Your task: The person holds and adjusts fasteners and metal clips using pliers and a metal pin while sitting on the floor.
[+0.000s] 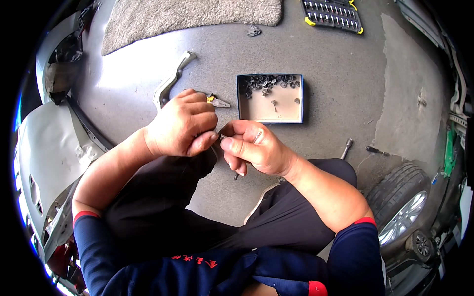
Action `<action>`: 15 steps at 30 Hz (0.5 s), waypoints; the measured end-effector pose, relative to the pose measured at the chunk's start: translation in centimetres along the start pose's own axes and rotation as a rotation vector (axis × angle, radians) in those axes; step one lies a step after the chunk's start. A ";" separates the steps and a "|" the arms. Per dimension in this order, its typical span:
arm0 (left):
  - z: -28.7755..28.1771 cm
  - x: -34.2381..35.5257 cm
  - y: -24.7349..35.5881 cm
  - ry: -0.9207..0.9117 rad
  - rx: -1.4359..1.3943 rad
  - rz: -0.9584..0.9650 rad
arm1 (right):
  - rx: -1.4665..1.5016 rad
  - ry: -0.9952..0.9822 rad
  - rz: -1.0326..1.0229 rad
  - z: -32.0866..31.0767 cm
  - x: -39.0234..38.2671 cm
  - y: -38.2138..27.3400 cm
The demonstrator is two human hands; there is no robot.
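Note:
My left hand [186,124] is closed in a fist, thumb toward my right hand; what it holds, if anything, is hidden. Close beside it, my right hand [259,149] pinches a small clip-like piece [222,137] between thumb and forefinger, too small to name surely. A short dark rod end [236,176] shows below the right fingers; I cannot tell whether it is held. Pliers [220,103] with yellow on the handle show just past my left knuckles, partly covered. Beyond the right hand, a shallow blue-rimmed box [270,122] contains several dark plastic clips [266,83].
A bent metal bar [173,81] lies on the floor left of the box. Farther off are a beige mat [197,17] and a socket set [334,15]. Two tools [347,148] [377,150] and a wheel [402,207] sit right; a pale car panel [52,153] stands left.

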State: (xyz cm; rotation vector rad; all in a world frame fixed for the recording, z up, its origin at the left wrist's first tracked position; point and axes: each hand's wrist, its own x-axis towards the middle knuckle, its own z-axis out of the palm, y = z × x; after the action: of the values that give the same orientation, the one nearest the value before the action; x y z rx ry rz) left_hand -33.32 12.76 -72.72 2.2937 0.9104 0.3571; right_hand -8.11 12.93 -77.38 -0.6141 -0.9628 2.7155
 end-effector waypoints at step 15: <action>-0.3 0.3 0.2 0.025 0.511 0.253 | 0.853 -0.092 0.316 -1.7 0.6 2.6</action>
State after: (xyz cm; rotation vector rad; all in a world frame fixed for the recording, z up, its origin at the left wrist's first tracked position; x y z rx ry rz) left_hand -33.17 12.96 -72.34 2.8937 0.7888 0.2822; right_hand -7.97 12.07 -80.42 -0.4800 0.3519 3.0463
